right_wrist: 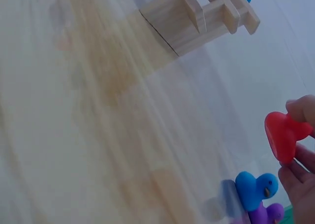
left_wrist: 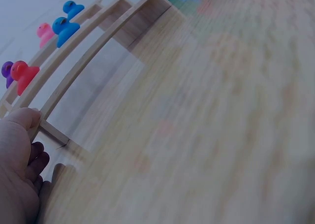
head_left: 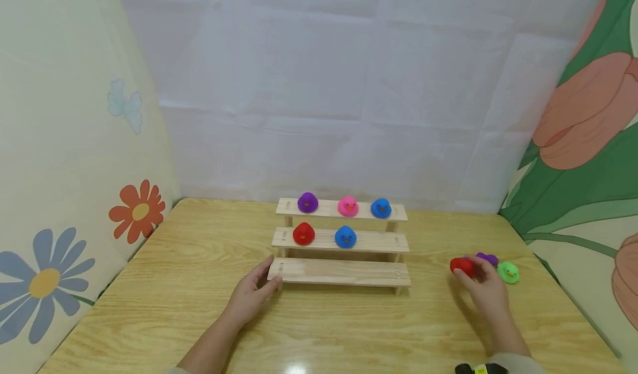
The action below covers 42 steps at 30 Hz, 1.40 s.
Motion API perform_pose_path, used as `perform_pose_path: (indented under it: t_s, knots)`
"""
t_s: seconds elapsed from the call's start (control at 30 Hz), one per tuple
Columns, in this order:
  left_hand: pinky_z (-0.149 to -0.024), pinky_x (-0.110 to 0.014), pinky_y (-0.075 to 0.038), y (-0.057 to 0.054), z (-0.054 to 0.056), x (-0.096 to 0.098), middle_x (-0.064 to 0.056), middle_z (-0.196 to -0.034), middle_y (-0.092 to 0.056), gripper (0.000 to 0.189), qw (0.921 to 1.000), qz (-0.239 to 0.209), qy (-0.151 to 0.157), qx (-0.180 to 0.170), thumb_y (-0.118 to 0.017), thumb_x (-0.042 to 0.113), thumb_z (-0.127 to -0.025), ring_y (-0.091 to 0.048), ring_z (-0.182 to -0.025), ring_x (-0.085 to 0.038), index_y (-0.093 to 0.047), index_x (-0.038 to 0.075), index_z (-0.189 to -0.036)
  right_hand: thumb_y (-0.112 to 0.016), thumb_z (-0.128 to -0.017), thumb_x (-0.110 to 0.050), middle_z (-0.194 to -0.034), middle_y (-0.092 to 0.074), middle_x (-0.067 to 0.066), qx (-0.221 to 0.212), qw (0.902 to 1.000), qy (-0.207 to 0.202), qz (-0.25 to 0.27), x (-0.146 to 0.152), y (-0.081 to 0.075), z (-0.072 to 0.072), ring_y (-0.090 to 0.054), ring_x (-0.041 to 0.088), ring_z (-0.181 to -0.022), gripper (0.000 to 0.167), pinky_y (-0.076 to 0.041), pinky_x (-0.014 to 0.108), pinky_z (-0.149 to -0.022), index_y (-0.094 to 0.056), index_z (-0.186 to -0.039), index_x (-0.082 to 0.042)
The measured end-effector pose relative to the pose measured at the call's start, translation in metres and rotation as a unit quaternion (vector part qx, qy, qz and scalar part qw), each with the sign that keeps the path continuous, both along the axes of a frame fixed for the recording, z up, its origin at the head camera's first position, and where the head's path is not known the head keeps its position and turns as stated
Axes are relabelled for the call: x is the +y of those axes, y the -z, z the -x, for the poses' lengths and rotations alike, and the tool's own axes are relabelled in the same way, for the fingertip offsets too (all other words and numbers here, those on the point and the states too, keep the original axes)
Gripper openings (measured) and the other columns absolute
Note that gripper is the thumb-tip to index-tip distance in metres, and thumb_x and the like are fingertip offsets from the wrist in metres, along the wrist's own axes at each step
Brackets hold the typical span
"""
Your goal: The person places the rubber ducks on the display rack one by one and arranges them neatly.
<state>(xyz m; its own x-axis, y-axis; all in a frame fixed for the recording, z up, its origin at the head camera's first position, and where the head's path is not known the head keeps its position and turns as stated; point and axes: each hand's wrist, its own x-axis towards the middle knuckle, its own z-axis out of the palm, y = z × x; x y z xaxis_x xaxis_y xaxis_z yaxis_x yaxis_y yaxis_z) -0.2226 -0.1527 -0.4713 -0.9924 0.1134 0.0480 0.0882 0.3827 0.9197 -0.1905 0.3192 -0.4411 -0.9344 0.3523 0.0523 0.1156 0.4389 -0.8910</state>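
Note:
A three-step wooden stand [head_left: 344,272] sits on the table. My left hand [head_left: 251,293] grips the left end of its lowest step, the thumb at the step's corner. On the top step are a purple duck [head_left: 307,202], a pink duck [head_left: 348,206] and a blue duck [head_left: 381,208]. The middle step bears a red duck [head_left: 303,234] at its left and another blue duck [head_left: 345,237]. To the right of the stand, my right hand [head_left: 487,291] pinches a second red rubber duck [right_wrist: 281,135] between thumb and fingers, raised over the table.
Beside my right hand are a green duck [head_left: 508,272], a purple duck [head_left: 487,259] and a blue duck [right_wrist: 254,190], partly hidden in the head view. A white cloth [head_left: 324,86] hangs behind the table [head_left: 319,329]; flower-patterned cloths flank it.

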Motion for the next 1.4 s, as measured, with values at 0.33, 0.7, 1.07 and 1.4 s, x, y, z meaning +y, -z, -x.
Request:
perform_pose_path:
  t_s: [0.33,0.7,1.07,1.4]
  knots:
    - [-0.117,-0.05,-0.029,0.0,0.001,0.0,-0.019,-0.154,-0.039,0.067,1.0,0.001,0.002,0.0,-0.061,0.029,-0.098,-0.037,-0.143,-0.035,-0.032,0.003,-0.152,-0.067,-0.094,-0.013,-0.132,-0.054,0.025,0.05,0.9985,-0.017,-0.012,-0.018,-0.003,0.009,-0.043,-0.024,-0.087,0.047,-0.042,0.0,-0.077,-0.051,-0.134,0.003]
    - [-0.117,-0.05,-0.029,-0.001,0.0,0.0,-0.02,-0.153,-0.039,0.067,1.0,0.001,0.003,-0.001,-0.061,0.028,-0.098,-0.037,-0.143,-0.036,-0.032,0.002,-0.152,-0.069,-0.092,-0.014,-0.136,-0.056,0.024,0.055,0.9975,-0.044,-0.009,-0.037,-0.013,0.021,-0.046,-0.022,-0.095,0.048,-0.038,-0.001,-0.086,-0.053,-0.134,0.002]
    - [-0.117,-0.05,-0.029,-0.002,-0.001,0.0,-0.019,-0.154,-0.039,0.067,1.0,-0.002,0.006,-0.001,-0.061,0.029,-0.098,-0.037,-0.143,-0.035,-0.031,0.002,-0.152,-0.067,-0.094,-0.017,-0.14,-0.053,0.024,0.043,0.9962,-0.075,-0.004,-0.052,-0.022,0.03,-0.048,0.035,-0.134,0.05,-0.04,0.043,-0.111,-0.05,-0.137,0.0]
    - [-0.118,-0.05,-0.028,-0.003,-0.002,0.0,-0.021,-0.152,-0.041,0.066,1.0,0.002,0.003,0.003,-0.061,0.026,-0.098,-0.037,-0.142,-0.035,-0.033,0.001,-0.151,-0.07,-0.091,-0.014,-0.133,-0.059,0.023,0.07,0.9927,-0.098,-0.007,-0.07,-0.028,0.04,-0.055,0.033,-0.127,0.047,-0.049,0.026,-0.102,-0.055,-0.133,0.001]
